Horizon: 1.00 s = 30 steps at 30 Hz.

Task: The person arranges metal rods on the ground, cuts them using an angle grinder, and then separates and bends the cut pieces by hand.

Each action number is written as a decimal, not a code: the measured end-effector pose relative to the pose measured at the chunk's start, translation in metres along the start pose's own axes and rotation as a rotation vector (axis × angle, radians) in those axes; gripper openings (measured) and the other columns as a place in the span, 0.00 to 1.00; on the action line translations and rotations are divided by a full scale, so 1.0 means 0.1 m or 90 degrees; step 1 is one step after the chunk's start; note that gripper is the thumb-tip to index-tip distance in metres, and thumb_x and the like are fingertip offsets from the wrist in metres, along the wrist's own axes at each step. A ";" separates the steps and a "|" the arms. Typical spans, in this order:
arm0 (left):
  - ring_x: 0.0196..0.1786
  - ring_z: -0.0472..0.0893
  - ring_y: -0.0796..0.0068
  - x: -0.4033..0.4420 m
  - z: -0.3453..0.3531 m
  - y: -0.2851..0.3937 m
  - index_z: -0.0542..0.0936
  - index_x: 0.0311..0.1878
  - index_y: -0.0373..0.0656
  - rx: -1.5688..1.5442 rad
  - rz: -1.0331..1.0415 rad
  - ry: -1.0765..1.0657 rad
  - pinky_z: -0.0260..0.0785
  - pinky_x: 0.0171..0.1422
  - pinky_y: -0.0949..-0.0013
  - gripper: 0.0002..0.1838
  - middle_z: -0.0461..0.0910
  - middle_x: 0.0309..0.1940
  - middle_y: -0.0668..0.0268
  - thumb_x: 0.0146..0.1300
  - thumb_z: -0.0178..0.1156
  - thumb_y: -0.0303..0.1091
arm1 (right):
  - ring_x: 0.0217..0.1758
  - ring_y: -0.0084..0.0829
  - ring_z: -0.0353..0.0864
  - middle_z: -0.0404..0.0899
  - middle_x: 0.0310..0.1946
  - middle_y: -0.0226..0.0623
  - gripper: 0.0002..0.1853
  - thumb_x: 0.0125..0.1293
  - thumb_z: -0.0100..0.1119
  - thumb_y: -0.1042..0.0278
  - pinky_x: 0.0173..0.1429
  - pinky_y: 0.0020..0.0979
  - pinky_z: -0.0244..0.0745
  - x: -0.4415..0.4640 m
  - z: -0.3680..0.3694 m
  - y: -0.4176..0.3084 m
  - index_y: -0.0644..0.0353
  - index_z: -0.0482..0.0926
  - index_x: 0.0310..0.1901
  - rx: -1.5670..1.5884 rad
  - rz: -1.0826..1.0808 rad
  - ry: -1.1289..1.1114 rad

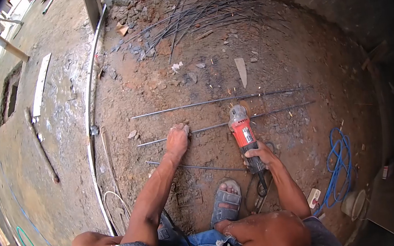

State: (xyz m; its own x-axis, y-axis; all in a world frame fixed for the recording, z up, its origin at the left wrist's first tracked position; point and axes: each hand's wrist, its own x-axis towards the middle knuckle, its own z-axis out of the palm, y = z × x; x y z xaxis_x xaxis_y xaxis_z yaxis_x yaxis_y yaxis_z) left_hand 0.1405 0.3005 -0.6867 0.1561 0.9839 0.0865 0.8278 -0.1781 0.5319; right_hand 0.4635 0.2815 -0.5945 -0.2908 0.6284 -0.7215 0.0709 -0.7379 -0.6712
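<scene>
My right hand (259, 154) is wrapped around the black rear of a red angle grinder (244, 134). The grinder's grey head lies over the middle steel rod (207, 128), with small bright specks around it. On that same rod, left of the grinder, my left hand (178, 139) is closed in a grip. A second steel rod (180, 108) runs nearly parallel just beyond it. Closer to my feet lies a third, thinner-looking rod (195, 167), its right end near the grinder's cord. Where the disc meets metal, I cannot make out the contact.
Thin rods (193, 21) are heaped at the back. A pointed flat piece (241, 72) lies beyond the grinder. A coiled blue cable (340, 161) sits at right by a power socket (314, 198). A long metal strip (89, 117) and a stick (41, 146) lie at left.
</scene>
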 end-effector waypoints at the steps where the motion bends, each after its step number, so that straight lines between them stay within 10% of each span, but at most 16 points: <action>1: 0.43 0.76 0.51 0.00 0.00 0.01 0.74 0.31 0.41 -0.002 0.002 0.003 0.69 0.48 0.54 0.03 0.75 0.33 0.54 0.53 0.56 0.25 | 0.23 0.30 0.80 0.76 0.26 0.34 0.21 0.46 0.69 0.67 0.28 0.32 0.78 0.02 -0.02 0.02 0.59 0.73 0.42 0.000 0.008 -0.003; 30: 0.44 0.75 0.51 -0.04 0.00 0.02 0.76 0.35 0.40 0.008 -0.024 0.011 0.68 0.49 0.54 0.06 0.75 0.34 0.55 0.54 0.59 0.29 | 0.25 0.31 0.81 0.78 0.29 0.36 0.23 0.45 0.70 0.64 0.30 0.32 0.79 -0.06 0.07 -0.05 0.61 0.73 0.42 0.012 -0.007 0.001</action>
State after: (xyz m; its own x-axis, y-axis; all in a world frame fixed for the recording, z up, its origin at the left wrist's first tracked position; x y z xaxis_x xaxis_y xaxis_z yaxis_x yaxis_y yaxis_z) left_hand 0.1412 0.2967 -0.6858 0.1159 0.9899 0.0818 0.8395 -0.1416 0.5246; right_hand 0.4582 0.2799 -0.5852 -0.2906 0.6367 -0.7142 0.0498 -0.7354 -0.6758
